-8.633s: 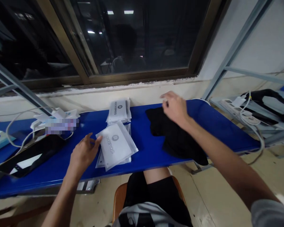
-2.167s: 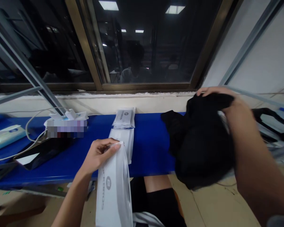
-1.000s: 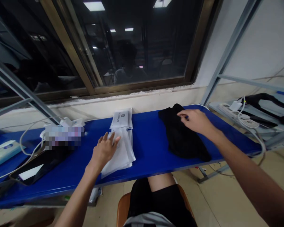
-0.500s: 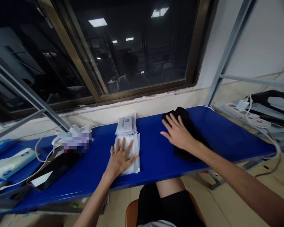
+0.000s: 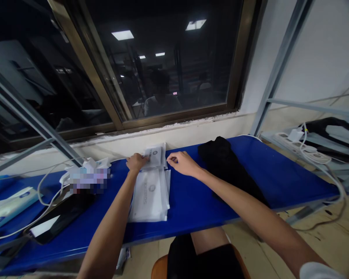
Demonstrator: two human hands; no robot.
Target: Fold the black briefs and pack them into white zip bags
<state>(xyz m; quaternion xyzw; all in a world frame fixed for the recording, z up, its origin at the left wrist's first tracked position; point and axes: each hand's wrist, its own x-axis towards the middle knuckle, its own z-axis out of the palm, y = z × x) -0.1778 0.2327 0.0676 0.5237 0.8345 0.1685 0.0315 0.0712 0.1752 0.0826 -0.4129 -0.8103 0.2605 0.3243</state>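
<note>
My left hand (image 5: 136, 162) rests at the left edge of a far stack of white printed packaging bags (image 5: 154, 155), and its fingers touch the top bag. My right hand (image 5: 184, 163) is curled just right of that stack, apart from it, with nothing visible in it. A nearer, looser stack of similar translucent bags (image 5: 149, 197) lies directly below both hands, uncovered. A folded black garment (image 5: 225, 164) lies to the right of my right hand, and my right forearm passes in front of its lower part.
The blue table (image 5: 186, 205) runs along a window (image 5: 168, 66). At its left lie a black phone (image 5: 61, 219), a tissue pack (image 5: 13, 207), a pixelated package (image 5: 88, 180) and white cables (image 5: 48, 197). A power strip (image 5: 302, 145) sits on a shelf at right.
My left hand has moved from the nearer stack up to the far stack. My right hand has left the black garment and moved left, next to the far stack.
</note>
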